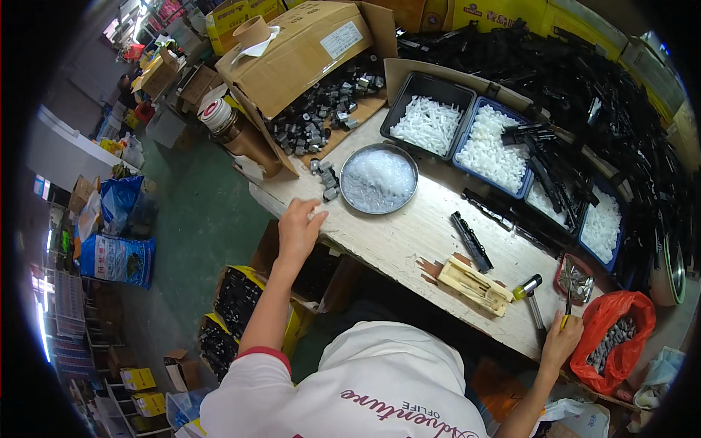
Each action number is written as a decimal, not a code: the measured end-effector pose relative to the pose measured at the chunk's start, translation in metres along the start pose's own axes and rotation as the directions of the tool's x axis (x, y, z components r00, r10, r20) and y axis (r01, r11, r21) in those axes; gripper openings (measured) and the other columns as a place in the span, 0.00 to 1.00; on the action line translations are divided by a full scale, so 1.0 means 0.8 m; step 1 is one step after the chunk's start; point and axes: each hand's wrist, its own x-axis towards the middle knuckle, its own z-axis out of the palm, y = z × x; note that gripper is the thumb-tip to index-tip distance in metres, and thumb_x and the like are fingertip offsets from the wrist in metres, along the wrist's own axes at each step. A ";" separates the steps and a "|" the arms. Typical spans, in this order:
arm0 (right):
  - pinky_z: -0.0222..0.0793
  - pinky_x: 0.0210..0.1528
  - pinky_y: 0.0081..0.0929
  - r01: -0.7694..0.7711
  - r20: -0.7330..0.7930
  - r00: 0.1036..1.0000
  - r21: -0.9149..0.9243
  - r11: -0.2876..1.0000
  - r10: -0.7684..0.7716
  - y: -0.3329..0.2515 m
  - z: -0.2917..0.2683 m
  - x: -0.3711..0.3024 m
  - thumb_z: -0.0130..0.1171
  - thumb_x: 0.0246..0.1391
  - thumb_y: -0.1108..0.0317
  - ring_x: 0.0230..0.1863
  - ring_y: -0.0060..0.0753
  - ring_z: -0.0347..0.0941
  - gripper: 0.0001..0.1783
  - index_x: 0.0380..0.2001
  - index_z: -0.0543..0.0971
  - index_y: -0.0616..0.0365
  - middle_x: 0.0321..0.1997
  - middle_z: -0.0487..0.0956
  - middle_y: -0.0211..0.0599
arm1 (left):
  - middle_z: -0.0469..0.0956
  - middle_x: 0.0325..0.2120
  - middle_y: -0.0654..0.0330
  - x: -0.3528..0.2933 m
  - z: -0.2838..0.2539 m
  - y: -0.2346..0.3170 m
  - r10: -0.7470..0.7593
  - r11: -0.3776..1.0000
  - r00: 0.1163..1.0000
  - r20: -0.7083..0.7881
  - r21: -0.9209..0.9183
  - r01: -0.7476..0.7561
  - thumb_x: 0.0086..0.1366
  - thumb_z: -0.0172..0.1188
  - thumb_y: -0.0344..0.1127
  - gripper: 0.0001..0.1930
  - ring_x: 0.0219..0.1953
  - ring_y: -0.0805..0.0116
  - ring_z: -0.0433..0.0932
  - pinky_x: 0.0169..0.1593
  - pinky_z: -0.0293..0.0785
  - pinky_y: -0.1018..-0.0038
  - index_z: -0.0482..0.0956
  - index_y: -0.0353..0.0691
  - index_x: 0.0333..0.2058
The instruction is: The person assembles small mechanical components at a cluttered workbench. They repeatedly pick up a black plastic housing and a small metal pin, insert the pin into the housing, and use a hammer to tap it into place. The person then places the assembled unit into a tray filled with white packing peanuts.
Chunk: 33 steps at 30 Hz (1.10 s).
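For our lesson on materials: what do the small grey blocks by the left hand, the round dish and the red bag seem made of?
Small grey blocks: perhaps metal, by their dull sheen. Round dish: probably metal; its smooth rim catches light. Red bag: likely thin plastic film, glossy and crumpled.

My left hand (296, 231) is near grey blocks (326, 177); my right hand (562, 340) grips 1 yellow-handled tool (565, 320) beside a red bag (586, 365)

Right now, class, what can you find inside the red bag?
Small grey pieces show through the open mouth of the red bag. Whatever lies beneath their top layer is covered and cannot be seen.
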 end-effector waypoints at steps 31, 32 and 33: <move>0.51 0.52 0.42 0.869 0.058 0.388 0.308 0.386 -0.920 -0.247 0.053 0.108 0.49 0.46 0.69 0.41 0.28 0.64 0.09 0.33 0.71 0.50 0.31 0.69 0.27 | 0.69 0.26 0.68 0.007 0.009 0.041 -0.117 0.649 0.972 0.206 -0.725 0.232 0.51 0.62 0.23 0.10 0.24 0.85 0.64 0.26 0.61 0.89 0.77 0.32 0.34; 0.51 0.51 0.42 0.875 0.026 0.396 0.293 0.386 -0.918 -0.249 0.053 0.106 0.50 0.44 0.69 0.40 0.30 0.63 0.09 0.33 0.71 0.51 0.31 0.68 0.28 | 0.69 0.27 0.68 0.005 0.014 0.048 -0.095 0.634 0.971 0.218 -0.739 0.228 0.51 0.62 0.22 0.10 0.25 0.84 0.65 0.27 0.62 0.89 0.77 0.32 0.34; 0.52 0.51 0.42 0.880 -0.005 0.401 0.282 0.383 -0.916 -0.253 0.052 0.104 0.51 0.43 0.70 0.40 0.31 0.63 0.09 0.32 0.71 0.51 0.31 0.68 0.29 | 0.69 0.27 0.67 0.003 0.018 0.055 -0.062 0.633 0.973 0.222 -0.745 0.211 0.50 0.62 0.22 0.10 0.26 0.84 0.65 0.28 0.63 0.89 0.77 0.31 0.34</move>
